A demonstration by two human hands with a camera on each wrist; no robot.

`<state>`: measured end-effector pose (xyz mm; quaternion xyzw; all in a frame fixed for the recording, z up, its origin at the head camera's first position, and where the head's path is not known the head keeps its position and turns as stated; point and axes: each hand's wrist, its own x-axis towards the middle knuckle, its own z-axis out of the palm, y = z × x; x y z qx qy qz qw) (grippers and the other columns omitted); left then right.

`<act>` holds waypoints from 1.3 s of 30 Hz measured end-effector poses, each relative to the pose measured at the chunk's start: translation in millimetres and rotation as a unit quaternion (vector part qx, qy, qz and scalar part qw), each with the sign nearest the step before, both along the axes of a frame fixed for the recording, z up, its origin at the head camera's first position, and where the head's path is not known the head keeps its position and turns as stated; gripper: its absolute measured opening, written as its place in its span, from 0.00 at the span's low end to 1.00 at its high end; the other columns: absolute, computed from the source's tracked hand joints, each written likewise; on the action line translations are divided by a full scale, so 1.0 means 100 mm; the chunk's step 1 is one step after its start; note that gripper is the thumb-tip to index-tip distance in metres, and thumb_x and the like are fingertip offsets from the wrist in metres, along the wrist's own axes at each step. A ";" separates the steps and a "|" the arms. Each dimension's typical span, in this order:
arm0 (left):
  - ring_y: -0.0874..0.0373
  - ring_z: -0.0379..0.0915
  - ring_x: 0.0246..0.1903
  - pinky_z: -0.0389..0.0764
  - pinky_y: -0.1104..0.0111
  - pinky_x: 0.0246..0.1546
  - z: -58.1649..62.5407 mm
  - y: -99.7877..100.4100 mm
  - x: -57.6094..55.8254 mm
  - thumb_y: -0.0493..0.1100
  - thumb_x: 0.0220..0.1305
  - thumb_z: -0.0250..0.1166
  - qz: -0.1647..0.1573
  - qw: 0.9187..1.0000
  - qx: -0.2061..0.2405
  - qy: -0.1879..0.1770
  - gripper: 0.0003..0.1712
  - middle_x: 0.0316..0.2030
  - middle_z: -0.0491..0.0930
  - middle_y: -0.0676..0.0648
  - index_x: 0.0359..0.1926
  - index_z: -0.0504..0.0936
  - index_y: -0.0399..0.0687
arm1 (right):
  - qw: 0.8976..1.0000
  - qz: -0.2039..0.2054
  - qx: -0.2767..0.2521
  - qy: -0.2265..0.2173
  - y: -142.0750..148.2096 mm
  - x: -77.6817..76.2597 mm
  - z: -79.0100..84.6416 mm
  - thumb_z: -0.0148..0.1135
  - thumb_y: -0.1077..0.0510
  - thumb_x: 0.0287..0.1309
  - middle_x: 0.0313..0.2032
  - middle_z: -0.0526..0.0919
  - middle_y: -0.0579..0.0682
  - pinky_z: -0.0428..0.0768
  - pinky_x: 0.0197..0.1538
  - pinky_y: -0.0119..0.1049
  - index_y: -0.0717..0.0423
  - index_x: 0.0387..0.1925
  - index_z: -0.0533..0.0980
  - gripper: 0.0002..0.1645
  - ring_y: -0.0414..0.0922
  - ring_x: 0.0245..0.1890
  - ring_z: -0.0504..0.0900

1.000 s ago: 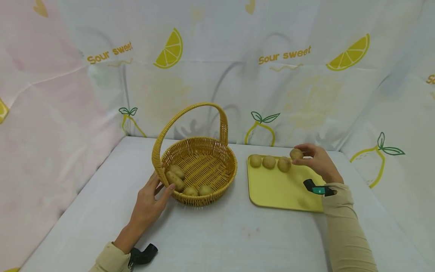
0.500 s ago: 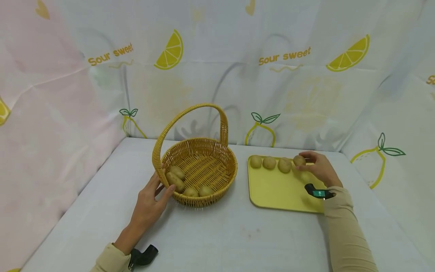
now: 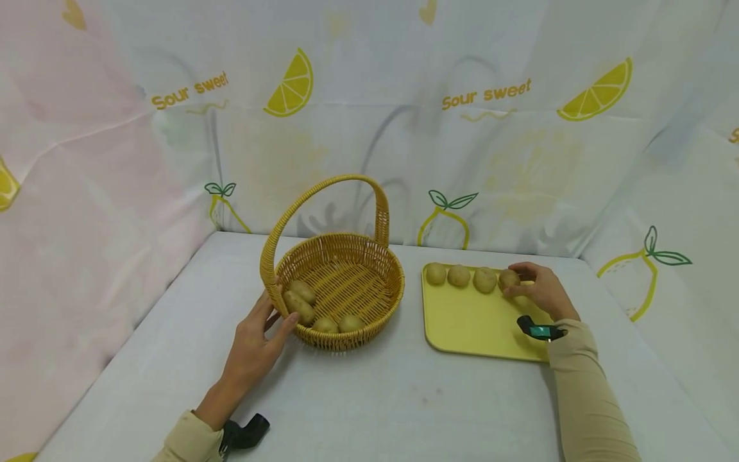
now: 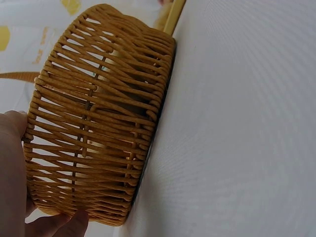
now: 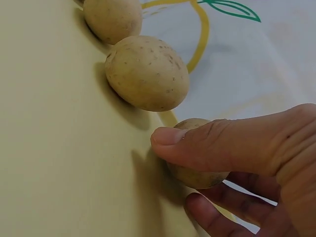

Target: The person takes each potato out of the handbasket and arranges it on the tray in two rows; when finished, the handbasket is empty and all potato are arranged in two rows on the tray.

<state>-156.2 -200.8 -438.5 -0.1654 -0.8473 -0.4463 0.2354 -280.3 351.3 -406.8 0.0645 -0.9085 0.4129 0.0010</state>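
My right hand (image 3: 539, 290) pinches a potato (image 3: 509, 280) at the back of the yellow tray (image 3: 479, 327); in the right wrist view the thumb lies across this potato (image 5: 200, 177). To its left, three more potatoes stand in a row along the tray's back edge, the nearest potato (image 5: 147, 73) close beside the thumb. At the wicker basket (image 3: 340, 343), my left hand (image 3: 254, 343) grips the left rim by the foot of the handle. Several potatoes lie inside, among them a long potato (image 3: 297, 308). The left wrist view shows fingers against the basket's woven side (image 4: 98, 123).
A white cloth (image 3: 369, 410) covers the table. Behind it hangs a lemon-print curtain (image 3: 369, 128), close to the backs of the basket and tray. The basket's tall arched handle (image 3: 323, 186) rises above the rim. A strip of table separates basket and tray.
My right hand has moved slightly right and down with the potato, bringing it from above the tray into line with the row at the back. The left hand stays at the basket.
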 end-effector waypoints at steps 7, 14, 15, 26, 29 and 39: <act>0.39 0.68 0.68 0.81 0.50 0.56 -0.01 0.00 0.00 0.40 0.74 0.67 0.000 1.000 0.000 0.000 0.38 0.77 0.59 0.36 0.79 0.63 0.39 | 1.000 0.000 0.001 -0.001 0.01 0.00 -0.04 0.78 0.57 0.58 0.59 0.78 0.70 0.72 0.58 0.50 0.69 0.66 0.73 0.39 0.63 0.59 0.73; 0.39 0.68 0.68 0.82 0.50 0.56 0.00 0.00 0.00 0.40 0.74 0.67 0.003 1.000 -0.001 0.001 0.37 0.77 0.60 0.37 0.78 0.64 0.37 | 1.000 0.008 0.000 -0.011 0.01 -0.01 -0.02 0.77 0.59 0.59 0.62 0.74 0.73 0.73 0.58 0.51 0.71 0.68 0.70 0.40 0.66 0.62 0.71; 0.39 0.68 0.68 0.82 0.50 0.56 0.00 0.00 0.00 0.40 0.74 0.67 0.003 1.000 -0.001 0.001 0.37 0.77 0.60 0.37 0.78 0.64 0.37 | 1.000 0.010 0.000 -0.015 0.01 -0.01 -0.02 0.77 0.60 0.59 0.62 0.73 0.73 0.74 0.58 0.52 0.71 0.68 0.69 0.41 0.66 0.62 0.71; 0.40 0.70 0.66 0.82 0.50 0.55 0.01 0.01 0.00 0.39 0.74 0.67 0.003 1.000 -0.001 0.001 0.37 0.77 0.60 0.37 0.77 0.64 0.35 | 0.999 0.027 0.020 -0.004 0.06 0.01 0.02 0.77 0.62 0.58 0.62 0.74 0.74 0.74 0.61 0.57 0.72 0.68 0.69 0.41 0.69 0.62 0.72; 0.40 0.71 0.66 0.82 0.51 0.55 0.00 0.01 0.00 0.39 0.74 0.67 0.003 1.000 -0.001 0.000 0.37 0.77 0.60 0.37 0.76 0.64 0.34 | 0.999 0.030 0.024 0.001 0.07 0.02 0.05 0.77 0.62 0.58 0.62 0.75 0.73 0.73 0.61 0.58 0.73 0.67 0.69 0.40 0.69 0.62 0.73; 0.40 0.70 0.66 0.82 0.51 0.55 0.01 0.01 -0.03 0.39 0.74 0.67 0.002 1.000 0.000 0.002 0.37 0.77 0.59 0.37 0.77 0.64 0.34 | 0.997 0.036 -0.042 0.047 -0.24 0.12 0.50 0.70 0.58 0.69 0.67 0.72 0.67 0.73 0.64 0.57 0.65 0.72 0.68 0.36 0.63 0.66 0.71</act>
